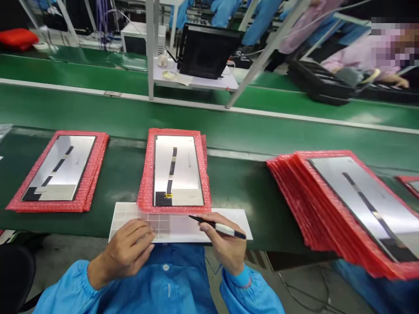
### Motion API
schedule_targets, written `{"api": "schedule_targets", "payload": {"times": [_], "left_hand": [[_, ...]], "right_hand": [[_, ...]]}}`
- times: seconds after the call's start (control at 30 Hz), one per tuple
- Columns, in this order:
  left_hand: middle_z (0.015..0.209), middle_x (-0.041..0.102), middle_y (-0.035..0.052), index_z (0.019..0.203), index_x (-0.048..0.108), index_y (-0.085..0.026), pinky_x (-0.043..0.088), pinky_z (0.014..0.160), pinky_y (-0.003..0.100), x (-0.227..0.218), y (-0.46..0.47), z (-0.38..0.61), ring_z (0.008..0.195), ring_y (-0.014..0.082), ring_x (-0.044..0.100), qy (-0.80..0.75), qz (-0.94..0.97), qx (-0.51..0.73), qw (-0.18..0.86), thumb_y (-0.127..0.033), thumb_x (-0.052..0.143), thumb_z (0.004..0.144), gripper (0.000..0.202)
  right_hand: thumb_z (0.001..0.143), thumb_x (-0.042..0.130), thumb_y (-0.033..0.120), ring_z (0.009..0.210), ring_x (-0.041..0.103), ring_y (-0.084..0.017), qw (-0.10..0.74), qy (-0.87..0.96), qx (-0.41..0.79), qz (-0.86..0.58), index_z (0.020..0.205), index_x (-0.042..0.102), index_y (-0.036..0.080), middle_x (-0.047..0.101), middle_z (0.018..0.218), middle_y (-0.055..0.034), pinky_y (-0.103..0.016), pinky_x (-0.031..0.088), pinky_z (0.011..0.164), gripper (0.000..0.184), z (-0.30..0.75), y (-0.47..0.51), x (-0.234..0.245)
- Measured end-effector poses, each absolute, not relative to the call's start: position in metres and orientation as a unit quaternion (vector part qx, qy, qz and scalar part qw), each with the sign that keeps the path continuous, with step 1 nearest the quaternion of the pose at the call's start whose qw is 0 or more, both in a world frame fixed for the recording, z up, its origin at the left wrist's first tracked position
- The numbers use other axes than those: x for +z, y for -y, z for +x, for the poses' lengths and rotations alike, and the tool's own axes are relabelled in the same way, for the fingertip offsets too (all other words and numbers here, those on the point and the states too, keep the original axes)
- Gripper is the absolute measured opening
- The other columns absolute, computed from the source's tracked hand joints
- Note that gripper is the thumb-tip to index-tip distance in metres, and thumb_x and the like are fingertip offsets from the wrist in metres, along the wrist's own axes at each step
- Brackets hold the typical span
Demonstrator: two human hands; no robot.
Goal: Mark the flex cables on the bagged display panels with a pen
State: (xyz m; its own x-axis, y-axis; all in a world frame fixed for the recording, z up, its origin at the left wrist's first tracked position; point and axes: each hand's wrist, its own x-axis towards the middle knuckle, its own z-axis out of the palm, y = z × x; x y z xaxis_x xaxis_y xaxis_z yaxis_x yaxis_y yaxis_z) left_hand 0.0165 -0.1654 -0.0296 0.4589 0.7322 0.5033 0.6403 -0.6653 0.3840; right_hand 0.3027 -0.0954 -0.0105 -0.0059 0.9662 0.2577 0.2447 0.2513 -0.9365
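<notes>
A silver display panel lies on red bubble wrap in front of me. A dark flex strip runs down it to a small yellow-edged piece near its lower left corner. My right hand grips a slim pen-shaped tool with a black point and white middle. The point is just below the bubble wrap. My left hand is closed at the near edge of a white sheet. Pale rectangular labels in a grid are by its fingertips. What those fingers pinch is unclear.
More panels on red wrap lie at left, and a tall stack of red wrap topped with a panel stands at right. Beyond the green bench are metal posts, a black monitor and co-workers in blue and pink.
</notes>
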Motion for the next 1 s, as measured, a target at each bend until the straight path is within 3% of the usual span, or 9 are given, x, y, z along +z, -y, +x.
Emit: {"api": "schedule_targets", "payload": {"times": [0.1,0.37,0.53,0.7,1.0], "left_hand": [[0.121,0.071,0.0138,0.128,0.065,-0.014,0.053,0.108,0.052,-0.037,0.166,0.025,0.117,0.029,0.065,-0.442,0.857,0.258,0.067,-0.021,0.06,0.1,0.03],[0.14,0.063,0.012,0.145,0.058,-0.024,0.04,0.114,0.056,-0.046,0.159,0.05,0.13,0.0337,0.056,-0.51,0.839,0.171,0.089,-0.041,0.062,0.1,0.049],[0.144,0.061,0.0119,0.142,0.063,-0.027,0.032,0.118,0.055,-0.046,0.161,0.055,0.132,0.0335,0.052,-0.511,0.838,0.167,0.091,-0.049,0.063,0.099,0.048],[0.144,0.061,0.0119,0.142,0.063,-0.03,0.032,0.116,0.054,-0.049,0.162,0.054,0.131,0.0334,0.052,-0.508,0.84,0.164,0.1,-0.054,0.062,0.099,0.049],[0.142,0.061,0.0093,0.143,0.062,-0.035,0.031,0.115,0.052,-0.049,0.161,0.054,0.13,0.0326,0.051,-0.518,0.834,0.158,0.104,-0.055,0.063,0.099,0.049]], "right_hand": [[0.081,0.085,0.029,0.078,0.08,-0.027,0.478,0.611,0.383,-0.501,0.087,0.085,0.026,0.083,0.084,-0.0055,-0.037,0.067,0.074,0.007,0.303,0.103,-0.017],[0.085,0.082,0.03,0.081,0.079,-0.026,0.418,0.589,0.444,-0.531,0.092,0.085,0.022,0.083,0.088,-0.0075,-0.035,0.066,0.078,0.011,0.279,0.115,-0.032],[0.086,0.08,0.026,0.084,0.079,-0.025,0.422,0.58,0.448,-0.534,0.092,0.084,0.02,0.083,0.091,-0.0081,-0.034,0.065,0.08,0.009,0.269,0.114,-0.039],[0.088,0.079,0.021,0.087,0.079,-0.025,0.425,0.598,0.436,-0.521,0.097,0.085,0.022,0.084,0.096,-0.008,-0.035,0.064,0.083,0.011,0.266,0.11,-0.039],[0.087,0.076,0.022,0.075,0.077,-0.023,0.404,0.599,0.44,-0.534,0.089,0.084,0.019,0.083,0.084,-0.0058,-0.03,0.062,0.074,0.009,0.261,0.102,-0.032]]}}
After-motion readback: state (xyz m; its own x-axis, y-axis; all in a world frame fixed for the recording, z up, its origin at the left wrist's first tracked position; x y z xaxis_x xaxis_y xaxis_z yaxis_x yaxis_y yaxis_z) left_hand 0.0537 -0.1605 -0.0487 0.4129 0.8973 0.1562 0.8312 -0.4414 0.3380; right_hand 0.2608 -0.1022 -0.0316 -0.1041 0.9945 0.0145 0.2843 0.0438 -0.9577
